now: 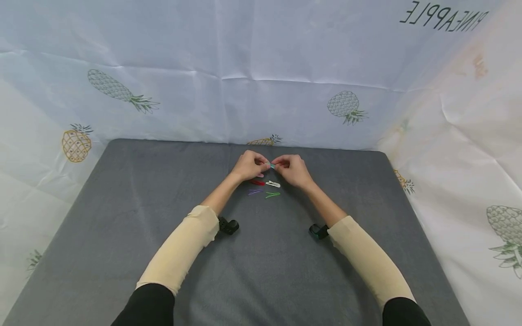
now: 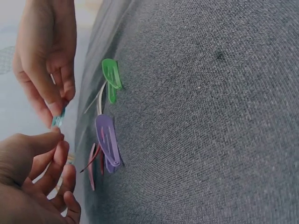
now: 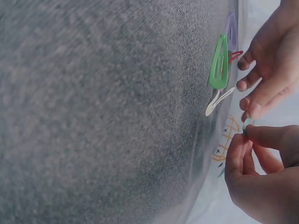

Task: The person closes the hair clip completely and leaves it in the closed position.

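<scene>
Two hands (image 1: 249, 165) (image 1: 294, 170), pinched teal piece (image 2: 57, 121), mostly covered

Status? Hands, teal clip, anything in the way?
Left hand, right hand both pinching teal clip, raised off grey cloth. On cloth: green clip, purple clip, white clip, red clip, pink clip. Nothing visibly in the way.

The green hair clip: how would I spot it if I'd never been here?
On the grey tabletop, near its far edge, find the left hand and right hand pinching a teal item. Nearer the person lies the green hair clip, right of the purple clip and this side of the white clip. Its plain bright green sets it apart from both.
</scene>
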`<state>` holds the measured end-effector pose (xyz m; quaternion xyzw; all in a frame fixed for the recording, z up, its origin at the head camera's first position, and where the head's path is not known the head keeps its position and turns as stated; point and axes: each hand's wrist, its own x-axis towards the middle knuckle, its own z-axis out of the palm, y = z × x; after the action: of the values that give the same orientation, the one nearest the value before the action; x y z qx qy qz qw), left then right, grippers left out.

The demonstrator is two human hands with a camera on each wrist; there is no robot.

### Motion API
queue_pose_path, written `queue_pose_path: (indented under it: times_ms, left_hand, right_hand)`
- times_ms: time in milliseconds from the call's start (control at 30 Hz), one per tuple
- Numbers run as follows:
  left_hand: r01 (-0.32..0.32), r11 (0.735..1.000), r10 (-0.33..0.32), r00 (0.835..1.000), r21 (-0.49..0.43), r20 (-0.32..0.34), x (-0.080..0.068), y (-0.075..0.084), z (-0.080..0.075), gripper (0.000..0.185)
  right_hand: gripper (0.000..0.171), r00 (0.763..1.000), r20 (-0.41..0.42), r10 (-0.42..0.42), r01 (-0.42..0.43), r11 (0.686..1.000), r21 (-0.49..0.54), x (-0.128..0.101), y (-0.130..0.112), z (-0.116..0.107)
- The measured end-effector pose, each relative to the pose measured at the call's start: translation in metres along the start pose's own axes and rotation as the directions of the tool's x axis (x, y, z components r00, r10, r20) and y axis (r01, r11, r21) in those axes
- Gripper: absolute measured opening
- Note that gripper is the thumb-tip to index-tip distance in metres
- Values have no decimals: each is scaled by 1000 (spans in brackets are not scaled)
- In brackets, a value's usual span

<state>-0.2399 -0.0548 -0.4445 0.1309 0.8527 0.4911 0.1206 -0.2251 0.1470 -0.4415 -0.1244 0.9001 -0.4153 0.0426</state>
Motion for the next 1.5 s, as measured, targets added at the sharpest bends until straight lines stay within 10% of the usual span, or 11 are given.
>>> queue_pose_path:
  times_ms: [533, 1500]
  left_hand:
    - [-52, 996, 49, 998, -72, -37, -9, -7, -9, 21]
    - [18, 971, 9, 994, -238, 110, -20, -8, -17, 30]
  right_hand:
    - [22, 1000, -28, 3, -3, 1000, 19, -5, -4, 0]
    - [24, 993, 100, -56, 42, 990, 137, -7, 0, -2]
